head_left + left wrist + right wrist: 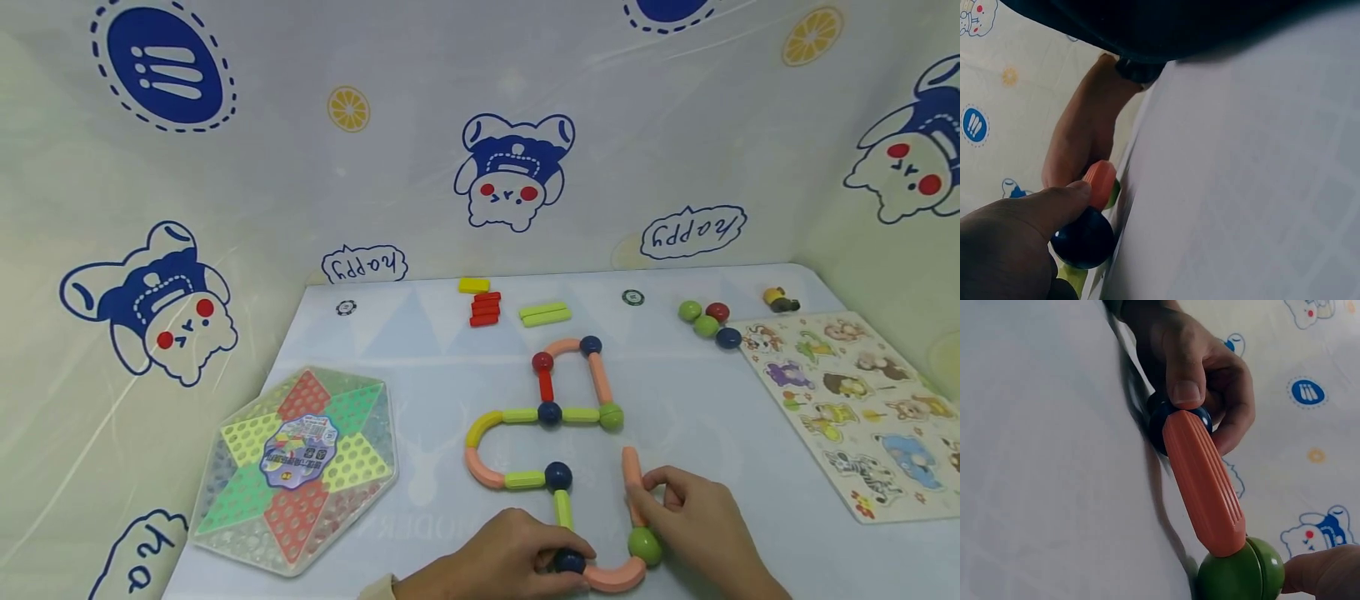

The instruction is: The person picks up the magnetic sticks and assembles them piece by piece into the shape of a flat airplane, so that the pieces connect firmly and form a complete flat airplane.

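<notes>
My left hand (517,550) pinches a dark blue magnetic ball (570,562) at the near edge of the figure. A curved pink magnetic rod (615,577) runs from it to a green ball (645,546). Above that green ball stands a straight pink magnetic rod (632,471), its far end free. My right hand (701,521) holds this rod between thumb and index finger. In the right wrist view a right fingertip (1322,572) is beside the green ball (1241,572). Left thumb (1054,206) lies by the curved rod (1100,181) in the left wrist view.
Joined rods and balls (551,414) extend away from my hands. Loose yellow (474,286), red (485,309) and light green rods (545,314) lie behind. Several balls (707,326) sit near an animal sticker board (862,417). A hexagonal star-patterned board (352,517) lies left.
</notes>
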Demonstrator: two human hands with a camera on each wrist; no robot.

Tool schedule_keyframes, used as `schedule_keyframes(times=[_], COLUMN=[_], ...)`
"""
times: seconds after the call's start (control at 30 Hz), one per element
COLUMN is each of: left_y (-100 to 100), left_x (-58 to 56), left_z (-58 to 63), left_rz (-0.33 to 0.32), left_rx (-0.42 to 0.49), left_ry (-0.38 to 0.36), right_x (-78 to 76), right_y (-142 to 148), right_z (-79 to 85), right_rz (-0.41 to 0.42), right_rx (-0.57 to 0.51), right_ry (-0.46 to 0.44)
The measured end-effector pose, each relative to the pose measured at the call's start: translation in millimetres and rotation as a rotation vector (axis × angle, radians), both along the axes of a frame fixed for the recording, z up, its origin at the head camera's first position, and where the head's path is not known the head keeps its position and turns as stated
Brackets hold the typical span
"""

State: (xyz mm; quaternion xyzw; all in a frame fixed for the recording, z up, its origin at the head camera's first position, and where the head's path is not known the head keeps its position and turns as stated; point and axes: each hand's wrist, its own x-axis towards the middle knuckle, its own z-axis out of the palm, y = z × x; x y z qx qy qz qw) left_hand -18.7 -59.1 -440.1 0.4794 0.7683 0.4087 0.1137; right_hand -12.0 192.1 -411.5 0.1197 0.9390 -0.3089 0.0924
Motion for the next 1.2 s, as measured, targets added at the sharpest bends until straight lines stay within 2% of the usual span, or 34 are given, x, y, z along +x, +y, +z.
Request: schedule_keyframes(times=[0.23,0.37,0.43,0.53,0.63,0.7,0.77,0.87,1.2], left_y=[0.0,-0.9,-2.4,-4.1,-4.1,-3.9,-1.6,-0.5,-1.0], left_x=[0.8,-0.8,-5.5,-18.2,-32.4,-38.5,-43.6,-45.5,-45.9], left_z=[0.4,4.8,8.6,14.6,18.4,19.8,21.5,23.4,22.8], left_rz=[0.007,0.023,0.082,0.242,0.397,0.447,0.457,0.457,0.461], left_rx=[-0.001,0.006,0.016,0.011,-0.073,-0.159,-0.221,-0.264,-0.268], left_ry=[0.018,0.023,0.03,0.069,0.119,0.156,0.19,0.201,0.183], right_x=[1.7,2.8,2.6,1.6,1.5,2.3,3.8,6.9,18.4], right_y=[0.3,0.2,-0.1,-0.2,-0.3,-0.8,0.5,0.2,-3.2], right_z=[0.7,1.0,0.9,0.9,0.8,0.6,1.4,1.4,-0.9], right_rz=[0.023,0.036,0.046,0.05,0.049,0.048,0.041,0.034,0.009], right_rx=[0.001,-0.005,-0.008,-0.004,-0.007,-0.018,-0.025,-0.036,-0.085], right_ry=[0.029,0.045,0.051,0.045,0.025,0.006,-0.008,-0.024,-0.046])
